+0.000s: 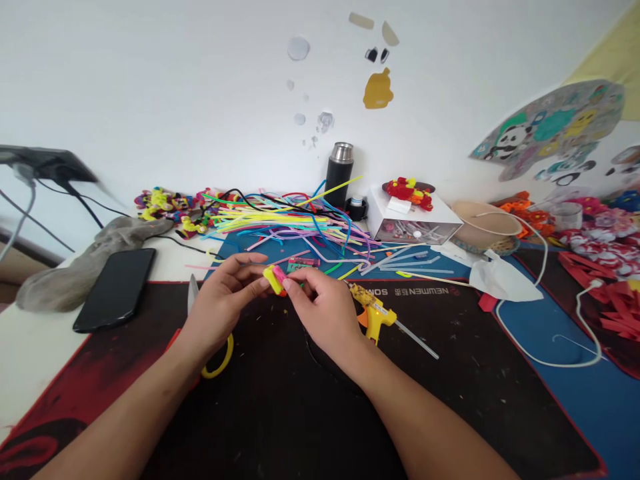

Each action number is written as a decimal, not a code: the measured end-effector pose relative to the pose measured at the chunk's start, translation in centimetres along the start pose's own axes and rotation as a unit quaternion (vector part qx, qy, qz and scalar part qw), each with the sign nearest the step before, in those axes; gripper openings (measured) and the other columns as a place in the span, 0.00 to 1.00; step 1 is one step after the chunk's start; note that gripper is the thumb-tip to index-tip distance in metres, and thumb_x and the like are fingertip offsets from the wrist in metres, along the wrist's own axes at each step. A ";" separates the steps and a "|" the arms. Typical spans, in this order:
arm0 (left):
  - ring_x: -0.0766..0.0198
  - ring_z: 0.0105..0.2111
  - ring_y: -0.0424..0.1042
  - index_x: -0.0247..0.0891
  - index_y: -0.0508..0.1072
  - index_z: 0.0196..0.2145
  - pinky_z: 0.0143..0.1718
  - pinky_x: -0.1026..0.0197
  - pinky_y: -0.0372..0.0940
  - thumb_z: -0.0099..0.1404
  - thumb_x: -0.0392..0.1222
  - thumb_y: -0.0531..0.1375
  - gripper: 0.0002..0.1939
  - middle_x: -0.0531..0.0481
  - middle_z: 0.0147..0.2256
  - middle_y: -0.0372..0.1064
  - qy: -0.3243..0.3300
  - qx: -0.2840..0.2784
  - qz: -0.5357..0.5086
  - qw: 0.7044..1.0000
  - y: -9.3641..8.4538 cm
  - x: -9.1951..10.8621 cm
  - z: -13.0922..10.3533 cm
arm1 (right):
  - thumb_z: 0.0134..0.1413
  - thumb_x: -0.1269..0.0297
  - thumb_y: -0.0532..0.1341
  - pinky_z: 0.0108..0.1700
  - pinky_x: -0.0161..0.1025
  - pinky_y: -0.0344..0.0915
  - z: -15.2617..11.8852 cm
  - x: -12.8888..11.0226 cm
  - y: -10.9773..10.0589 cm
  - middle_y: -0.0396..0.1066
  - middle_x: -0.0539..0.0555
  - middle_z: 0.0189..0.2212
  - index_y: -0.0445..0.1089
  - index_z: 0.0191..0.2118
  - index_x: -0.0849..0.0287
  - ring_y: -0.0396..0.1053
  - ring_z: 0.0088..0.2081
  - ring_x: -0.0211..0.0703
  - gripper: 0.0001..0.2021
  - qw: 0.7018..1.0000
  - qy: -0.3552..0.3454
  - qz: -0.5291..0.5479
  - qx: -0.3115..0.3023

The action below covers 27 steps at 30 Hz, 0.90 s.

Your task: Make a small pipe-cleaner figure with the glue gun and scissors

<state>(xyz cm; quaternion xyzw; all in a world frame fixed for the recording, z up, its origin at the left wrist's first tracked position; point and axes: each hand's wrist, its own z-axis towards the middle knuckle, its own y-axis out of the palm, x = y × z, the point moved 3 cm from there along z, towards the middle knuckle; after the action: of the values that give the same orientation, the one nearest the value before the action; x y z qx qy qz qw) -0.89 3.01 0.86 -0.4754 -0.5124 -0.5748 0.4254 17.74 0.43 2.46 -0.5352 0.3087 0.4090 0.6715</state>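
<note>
Between my hands, above the dark desk mat (280,400), is a small yellow and pink fuzzy piece (274,279) that looks like bent pipe cleaner. My left hand (225,300) pinches its yellow side with thumb and fingertips. From the right, my right hand (320,300) grips the pink end between thumb and forefinger. Scissors (219,357) with yellow and red handles lie partly under my left hand and wrist. Just right of my right hand rests a yellow hot glue gun (375,312), a clear glue stick (417,339) poking out of its back.
Behind my hands a heap of colourful pipe cleaners (285,223) spreads before a black thermos (340,175). A white drawer box (417,223) stands right of it. A black phone (116,288) lies at left; a white cable (545,363) loops at right.
</note>
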 end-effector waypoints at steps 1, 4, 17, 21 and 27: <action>0.60 0.36 0.81 0.43 0.79 0.48 0.39 0.60 0.74 0.61 0.44 0.77 0.20 0.51 0.37 0.81 0.000 0.000 0.000 1.000 0.0 0.0 0.0 | 0.69 0.56 0.64 0.28 0.37 0.53 0.0 0.0 0.0 0.71 0.46 0.22 0.82 0.40 0.53 0.64 0.23 0.38 0.10 1.000 -0.001 -0.003 -0.001; 0.60 0.36 0.81 0.43 0.79 0.49 0.39 0.60 0.74 0.61 0.45 0.77 0.20 0.50 0.37 0.82 0.000 -0.002 0.001 1.000 0.0 -0.1 0.0 | 0.69 0.59 0.64 0.28 0.37 0.53 0.0 0.0 0.0 0.72 0.46 0.22 0.82 0.39 0.53 0.64 0.23 0.38 0.10 1.000 -0.004 -0.007 0.001; 0.58 0.40 0.81 0.42 0.78 0.47 0.42 0.59 0.75 0.59 0.48 0.78 0.22 0.50 0.38 0.81 0.012 -0.006 0.030 0.999 0.2 0.1 -0.1 | 0.66 0.61 0.67 0.28 0.36 0.52 -0.1 0.4 0.2 0.69 0.44 0.20 0.80 0.38 0.54 0.62 0.22 0.36 0.06 1.000 -0.005 -0.007 0.023; 0.58 0.40 0.81 0.42 0.77 0.48 0.42 0.59 0.75 0.59 0.49 0.77 0.22 0.50 0.38 0.81 0.015 -0.014 0.038 0.999 0.4 0.2 -0.2 | 0.66 0.61 0.66 0.28 0.37 0.51 -0.1 0.4 0.3 0.68 0.44 0.20 0.79 0.38 0.54 0.61 0.22 0.36 0.06 1.000 -0.011 -0.012 0.023; 0.58 0.40 0.81 0.41 0.77 0.47 0.43 0.59 0.75 0.60 0.50 0.77 0.22 0.49 0.38 0.82 0.025 -0.023 0.070 0.997 0.7 0.5 -0.4 | 0.66 0.62 0.65 0.28 0.37 0.50 -0.1 0.3 0.4 0.66 0.43 0.20 0.77 0.37 0.54 0.59 0.21 0.36 0.06 1.000 -0.020 -0.018 0.011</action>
<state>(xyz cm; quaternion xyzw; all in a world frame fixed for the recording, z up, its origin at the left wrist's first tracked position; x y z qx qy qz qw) -0.35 2.51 1.48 -0.5049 -0.4539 -0.5668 0.4666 17.54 0.47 1.99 -0.5249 0.2904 0.4036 0.6908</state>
